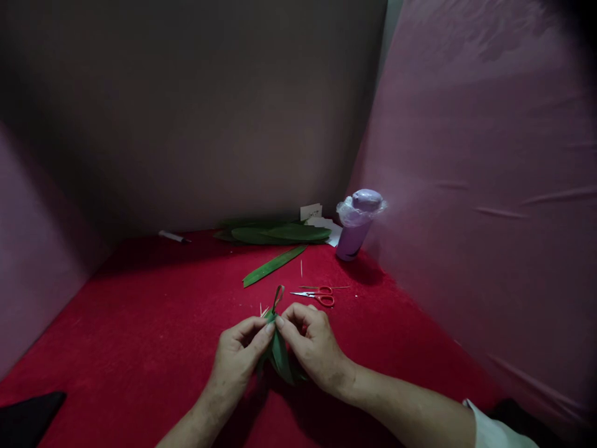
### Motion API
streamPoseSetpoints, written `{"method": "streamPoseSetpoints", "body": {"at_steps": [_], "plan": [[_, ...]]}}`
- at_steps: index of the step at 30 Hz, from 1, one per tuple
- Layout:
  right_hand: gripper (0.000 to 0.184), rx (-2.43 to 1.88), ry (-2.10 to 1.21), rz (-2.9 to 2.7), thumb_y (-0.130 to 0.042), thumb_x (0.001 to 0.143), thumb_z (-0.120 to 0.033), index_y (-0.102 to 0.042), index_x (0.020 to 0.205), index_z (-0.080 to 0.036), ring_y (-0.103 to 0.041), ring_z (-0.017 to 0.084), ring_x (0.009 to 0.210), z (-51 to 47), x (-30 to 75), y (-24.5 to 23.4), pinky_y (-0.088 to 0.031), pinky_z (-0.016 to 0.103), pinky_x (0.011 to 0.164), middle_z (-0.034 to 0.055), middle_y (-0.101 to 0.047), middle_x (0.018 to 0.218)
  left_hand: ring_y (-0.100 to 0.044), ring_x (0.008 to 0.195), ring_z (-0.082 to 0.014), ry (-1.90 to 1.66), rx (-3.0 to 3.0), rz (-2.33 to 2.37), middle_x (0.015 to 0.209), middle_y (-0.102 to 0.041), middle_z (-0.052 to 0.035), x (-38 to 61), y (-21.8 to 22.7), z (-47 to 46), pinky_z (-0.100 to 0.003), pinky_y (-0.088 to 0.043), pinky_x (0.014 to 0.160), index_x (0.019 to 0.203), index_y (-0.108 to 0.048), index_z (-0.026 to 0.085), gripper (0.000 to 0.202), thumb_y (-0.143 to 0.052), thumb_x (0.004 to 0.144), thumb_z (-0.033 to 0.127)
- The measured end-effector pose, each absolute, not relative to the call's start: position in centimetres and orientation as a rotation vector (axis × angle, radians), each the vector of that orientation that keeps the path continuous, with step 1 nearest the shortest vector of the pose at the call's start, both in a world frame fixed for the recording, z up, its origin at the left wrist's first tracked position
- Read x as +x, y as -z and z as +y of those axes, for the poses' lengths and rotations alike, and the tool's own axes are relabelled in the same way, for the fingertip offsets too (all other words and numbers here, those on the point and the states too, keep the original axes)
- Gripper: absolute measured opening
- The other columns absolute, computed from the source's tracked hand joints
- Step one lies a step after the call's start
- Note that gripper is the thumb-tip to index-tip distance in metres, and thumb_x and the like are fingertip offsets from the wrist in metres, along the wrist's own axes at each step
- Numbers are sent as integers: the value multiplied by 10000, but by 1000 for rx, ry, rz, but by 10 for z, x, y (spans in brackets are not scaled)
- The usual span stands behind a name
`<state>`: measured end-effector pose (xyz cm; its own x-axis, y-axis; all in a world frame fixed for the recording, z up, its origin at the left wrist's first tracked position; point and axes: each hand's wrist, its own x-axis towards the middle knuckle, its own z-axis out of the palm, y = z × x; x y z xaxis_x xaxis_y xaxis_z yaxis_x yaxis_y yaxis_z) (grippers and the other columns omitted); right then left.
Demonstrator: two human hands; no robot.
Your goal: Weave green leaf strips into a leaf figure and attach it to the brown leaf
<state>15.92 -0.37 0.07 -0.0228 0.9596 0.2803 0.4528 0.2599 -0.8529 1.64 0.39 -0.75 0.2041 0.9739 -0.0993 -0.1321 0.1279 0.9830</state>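
Left hand [237,351], right hand [318,350] — folded leaves [280,356] pinched between, hanging downward

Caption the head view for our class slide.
Left hand and right hand pinch a green leaf bundle, scissors lying beyond.

Counted two hands [236,351] | one leaf bundle [280,358] | one loose leaf [274,266] | one leaf pile [282,234] | one scissors [313,294] | one purple container [353,239]

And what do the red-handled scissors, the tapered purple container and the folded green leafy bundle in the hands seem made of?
Red-handled scissors: shiny, silvery metal blades; probably plastic handles, evenly red. Tapered purple container: perhaps plastic, from its smooth-looking side. Folded green leafy bundle: apparently plant leaf, satiny, in long tapering strips.
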Motion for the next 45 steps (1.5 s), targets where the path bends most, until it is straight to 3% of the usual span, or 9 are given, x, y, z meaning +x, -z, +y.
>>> {"method": "streamPoseSetpoints", "body": {"at_steps": [6,19,26,34,45], "plan": [[275,-1327,-679,-1611,-501,832,-260,-482,574,-166,-427,86,539,-3,158,2,-334,212,561,-37,-501,548,-585,660,-160,-1015,1095,998,679,-659,-17,15,7,5,-243,-474,624,809,-721,172,221,-702,664,339],[290,-1313,-711,-1616,-469,857,-291,-472,593,-170,-403,88,535,-4,159,2,-328,214,554,-36,-479,554,-569,590,-146,-1029,1043,1006,607,-628,-8,17,5,5,-233,-467,568,740,-699,138,216,-713,651,334],[175,-1311,-755,-1607,-533,816,-287,-568,691,-170,-471,109,604,-10,155,-2,-355,224,580,-10,-563,635,-586,585,-138,-1090,949,1001,655,-676,-20,17,1,4,-218,-469,561,762,-704,148,205,-703,671,332],[221,-1262,-1029,-1459,-511,817,-296,-514,644,-158,-426,83,516,-5,156,6,-336,205,503,-32,-467,560,-610,600,-139,-1102,881,951,635,-693,-25,18,2,5,-205,-477,580,803,-726,152,228,-738,635,305],[228,-1173,-1158,-1290,-546,795,-319,-503,646,-153,-386,73,498,-2,156,9,-330,191,468,-44,-434,546,-610,613,-142,-1081,940,947,638,-698,-25,20,5,4,-208,-480,590,800,-737,170,220,-749,618,293]]}}
